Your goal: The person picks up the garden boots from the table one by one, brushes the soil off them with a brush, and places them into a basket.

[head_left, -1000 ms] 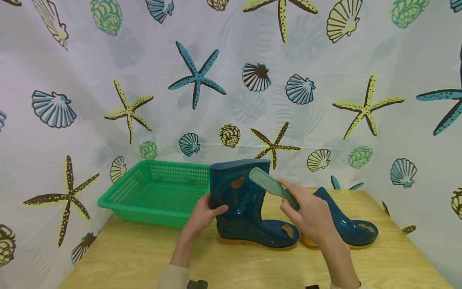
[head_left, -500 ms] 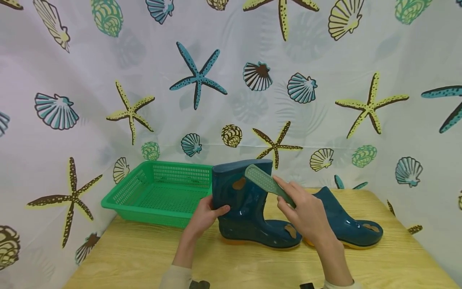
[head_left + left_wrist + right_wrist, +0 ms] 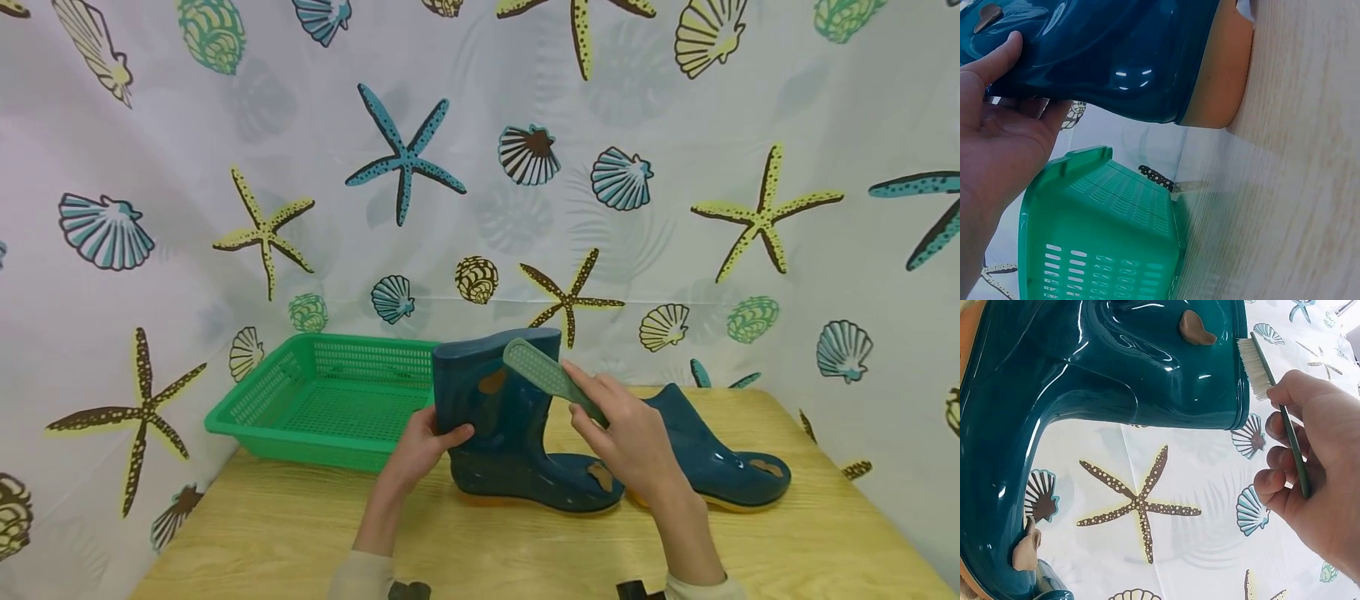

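Observation:
A glossy dark blue rubber boot (image 3: 517,433) stands upright on the wooden table, its toe to the right. My left hand (image 3: 420,450) holds the back of its shaft, thumb lying across the side. My right hand (image 3: 633,437) grips a green-handled brush (image 3: 543,371), which overlaps the upper shaft in the head view. White bristles (image 3: 1254,365) face the boot's top rim in the right wrist view. Brown smears mark the boot: one on the shaft (image 3: 1196,329), another on the toe (image 3: 600,477). The orange sole (image 3: 1219,75) shows in the left wrist view.
A second blue boot (image 3: 720,467), also with a brown smear on its toe, is behind my right hand. To the left, a green perforated basket (image 3: 300,454) sits at the back of the table (image 3: 285,533). A shell-and-starfish curtain (image 3: 315,150) hangs behind everything.
The brush and right hand have shifted slightly to the left across the upper shaft. My left hand keeps its hold, and the boot stays about where it was.

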{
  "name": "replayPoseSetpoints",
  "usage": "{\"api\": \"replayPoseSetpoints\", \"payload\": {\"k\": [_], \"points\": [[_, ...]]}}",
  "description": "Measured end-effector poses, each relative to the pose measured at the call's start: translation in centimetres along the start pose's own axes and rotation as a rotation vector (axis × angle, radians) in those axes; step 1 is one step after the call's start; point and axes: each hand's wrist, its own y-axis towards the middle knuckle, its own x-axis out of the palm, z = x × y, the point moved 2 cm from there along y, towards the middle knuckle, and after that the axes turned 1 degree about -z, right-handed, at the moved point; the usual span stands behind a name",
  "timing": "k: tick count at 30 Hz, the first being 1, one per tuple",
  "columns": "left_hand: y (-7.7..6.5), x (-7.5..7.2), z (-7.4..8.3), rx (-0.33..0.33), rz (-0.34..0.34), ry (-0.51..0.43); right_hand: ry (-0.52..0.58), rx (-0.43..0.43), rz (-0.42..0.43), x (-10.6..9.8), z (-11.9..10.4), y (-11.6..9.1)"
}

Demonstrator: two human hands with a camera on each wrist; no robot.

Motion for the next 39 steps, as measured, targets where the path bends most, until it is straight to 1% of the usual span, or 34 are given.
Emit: {"api": "replayPoseSetpoints", "payload": {"k": [6, 11, 14, 21, 28, 35, 39], "points": [[-0.19, -0.28, 0.25, 0.003, -0.019, -0.007, -0.025, -0.015, 0.005, 0.09, 0.03, 0.25], [-0.22, -0.51, 0.14, -0.016, -0.031, -0.046, -0.06, -0.028, -0.011, 0.12, 0.02, 0.32], [-0.22, -0.59, 0.19, -0.015, -0.036, -0.064, -0.082, -0.028, -0.026, 0.25, -0.04, 0.37], [-0.47, -0.64, 0.58, -0.004, -0.039, -0.066, -0.084, 0.018, -0.09, 0.65, -0.34, 0.37], [-0.53, -0.67, 0.47, -0.002, -0.043, -0.053, -0.058, 0.059, -0.158, 0.89, -0.72, 0.31], [-0.49, -0.63, 0.27, -0.004, -0.063, -0.049, -0.041, 0.114, -0.22, 0.99, -0.71, 0.09], [-0.44, -0.56, 0.23, -0.014, -0.061, -0.047, -0.019, 0.154, -0.258, 0.91, -0.74, -0.1]]}}
